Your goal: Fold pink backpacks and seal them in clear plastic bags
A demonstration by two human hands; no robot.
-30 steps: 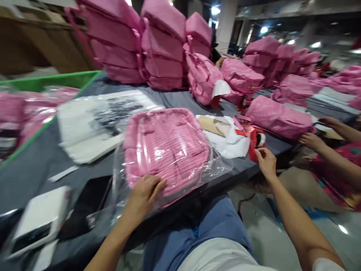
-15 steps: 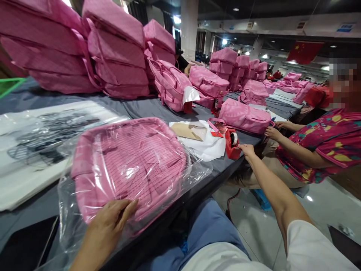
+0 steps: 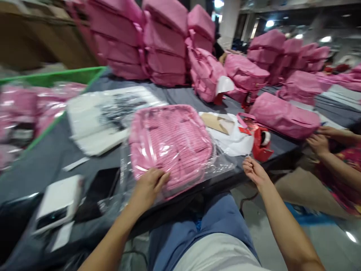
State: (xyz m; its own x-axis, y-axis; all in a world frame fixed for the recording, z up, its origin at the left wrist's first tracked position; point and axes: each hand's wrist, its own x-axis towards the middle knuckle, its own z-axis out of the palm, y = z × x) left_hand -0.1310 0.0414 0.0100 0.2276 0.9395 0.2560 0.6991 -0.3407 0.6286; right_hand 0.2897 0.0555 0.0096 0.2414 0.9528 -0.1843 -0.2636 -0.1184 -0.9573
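Note:
A pink backpack lies flat inside a clear plastic bag in front of me. My left hand rests on its near edge, fingers curled on the plastic. My right hand is pinched at the bag's right, with what looks like a small strip of clear tape at the fingertips. Just beyond it stands a red tape dispenser with a white-cored roll. White paper and a brown card piece lie beside the dispenser.
Stacked pink backpacks line the table's back. At left are flat plastic bags, a black phone, a white box and a green-rimmed bin of bagged pink goods. A co-worker's hands are at right.
My right hand has come away from the tape dispenser, back toward the bagged backpack. The view has swung left, showing the bin. My left hand stays on the bag.

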